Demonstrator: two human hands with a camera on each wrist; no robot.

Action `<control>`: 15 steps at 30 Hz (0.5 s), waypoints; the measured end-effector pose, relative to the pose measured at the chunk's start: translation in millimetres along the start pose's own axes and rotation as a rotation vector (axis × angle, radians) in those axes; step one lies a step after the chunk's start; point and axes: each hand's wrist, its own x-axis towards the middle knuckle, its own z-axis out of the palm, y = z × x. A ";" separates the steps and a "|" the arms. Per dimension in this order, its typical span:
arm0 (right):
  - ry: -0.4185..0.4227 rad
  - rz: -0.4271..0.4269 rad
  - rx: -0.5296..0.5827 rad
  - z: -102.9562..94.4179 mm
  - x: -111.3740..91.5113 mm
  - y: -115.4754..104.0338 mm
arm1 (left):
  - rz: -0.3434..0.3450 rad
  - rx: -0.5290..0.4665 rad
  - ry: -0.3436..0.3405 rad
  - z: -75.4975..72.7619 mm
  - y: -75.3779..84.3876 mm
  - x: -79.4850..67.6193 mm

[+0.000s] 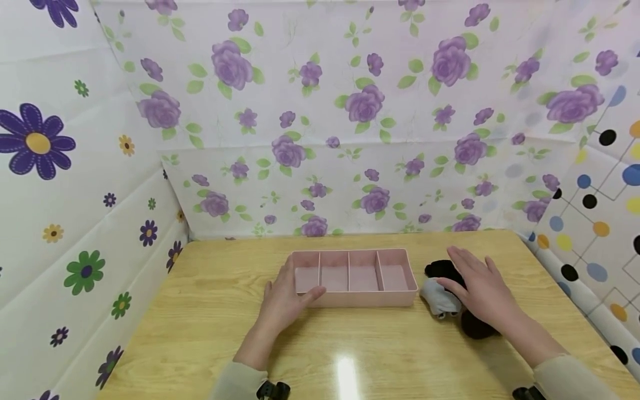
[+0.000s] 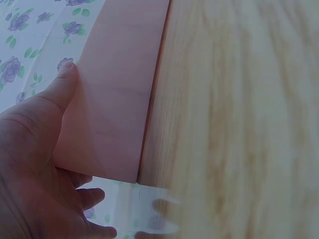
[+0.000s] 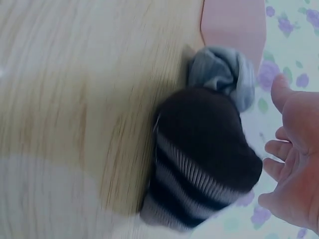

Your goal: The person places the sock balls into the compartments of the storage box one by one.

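A pink box (image 1: 350,300) with several compartments in a row lies on the wooden table. My left hand (image 1: 284,300) rests at its left end, thumb over the front rim and fingers along the side; in the left wrist view the fingers are fairly straight. My right hand (image 1: 482,286) is over a small group of socks right of the box, fingers extended and holding nothing. A balled grey sock (image 1: 440,297) sits nearest the box, a black one (image 1: 442,269) behind it. A dark sock bundle (image 3: 204,144) with grey stripes lies nearer the wrist, partly hidden in the head view.
Flowered cloth (image 1: 325,111) hangs behind the table (image 1: 215,311). More patterned cloth hangs on the left (image 1: 85,222) and a dotted cloth (image 1: 595,222) on the right. The box's compartments show bare pink floors.
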 end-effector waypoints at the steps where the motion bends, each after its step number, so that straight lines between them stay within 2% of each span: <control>1: 0.007 0.000 -0.006 -0.2 -1.0 3.6 | -0.002 0.002 0.000 0.4 -0.1 -0.3; 8: 0.069 0.002 -0.041 -2.7 -7.4 31.8 | 0.001 0.011 0.005 0.0 1.7 1.1; 15: 0.024 0.051 -0.022 -7.6 -10.1 57.2 | -0.001 0.015 0.002 -0.5 0.4 2.5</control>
